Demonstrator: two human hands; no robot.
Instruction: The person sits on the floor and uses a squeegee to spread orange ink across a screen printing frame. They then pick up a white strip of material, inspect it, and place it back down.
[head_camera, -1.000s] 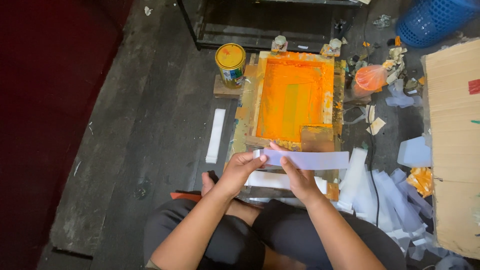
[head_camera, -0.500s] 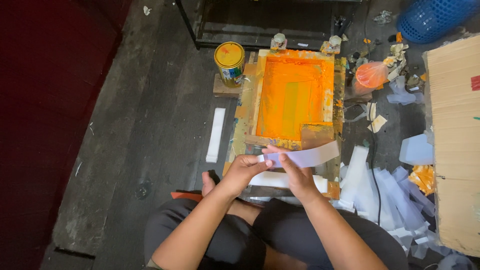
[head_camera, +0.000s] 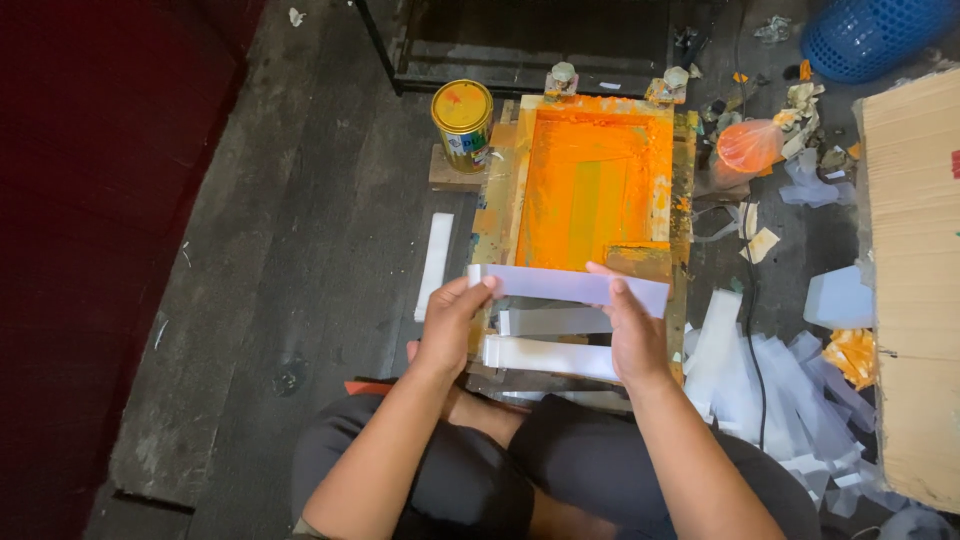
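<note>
I sit on the floor before a wooden screen-printing frame (head_camera: 684, 190) whose mesh is covered in orange ink. Both hands hold one long pale lavender strip (head_camera: 560, 284) flat over the frame's near edge. My left hand (head_camera: 452, 328) pinches the strip's left end. My right hand (head_camera: 632, 332) grips it right of the middle, fingers on top. Two more pale strips (head_camera: 548, 355) lie on the board just below, between my hands.
A yellow paint can (head_camera: 463, 122) stands left of the frame. A white strip (head_camera: 435, 265) lies on the dark floor at left. Several loose strips (head_camera: 770, 390) pile at right, beside cardboard (head_camera: 915, 290), an orange bag (head_camera: 748, 146) and a blue basket (head_camera: 870, 38).
The strip was held tilted and slightly curled half a second ago; now it lies level and straight across the frame's near edge, with both hands a little apart.
</note>
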